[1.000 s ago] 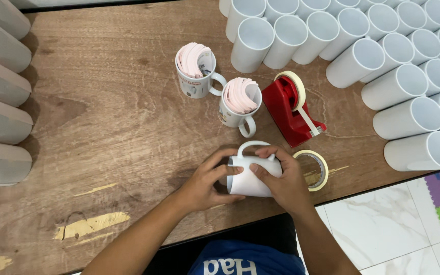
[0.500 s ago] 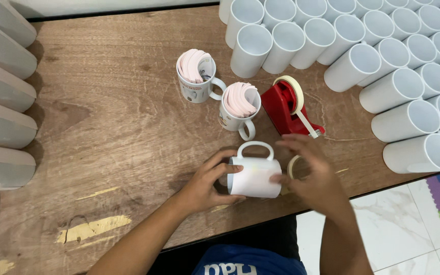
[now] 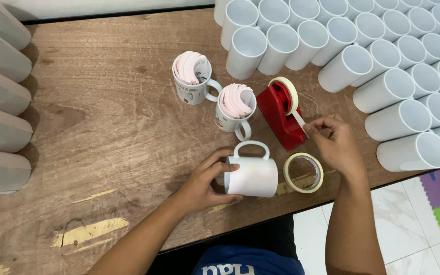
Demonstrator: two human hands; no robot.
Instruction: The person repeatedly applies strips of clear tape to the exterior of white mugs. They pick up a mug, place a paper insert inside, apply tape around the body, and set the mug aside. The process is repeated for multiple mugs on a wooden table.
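White ceramic mug [image 3: 253, 175], on its side at the wooden worktop [image 3: 103, 132]'s six o'clock, steadied by left hand [image 3: 204, 181]; right hand [image 3: 334, 142] fingers pinch tape from red tape dispenser [image 3: 281, 114], two o'clock of mug.

Bright, even light; soft shadows, sharp focus.

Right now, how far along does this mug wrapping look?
Done: the white mug lying on its side already seems to have a sheet around it, steadied by the left hand. In hand: the right hand pinches the tape strip at the red dispenser. Left: no tape is on the mug yet, and two mugs of pink sheets remain, beside rows of plain mugs.
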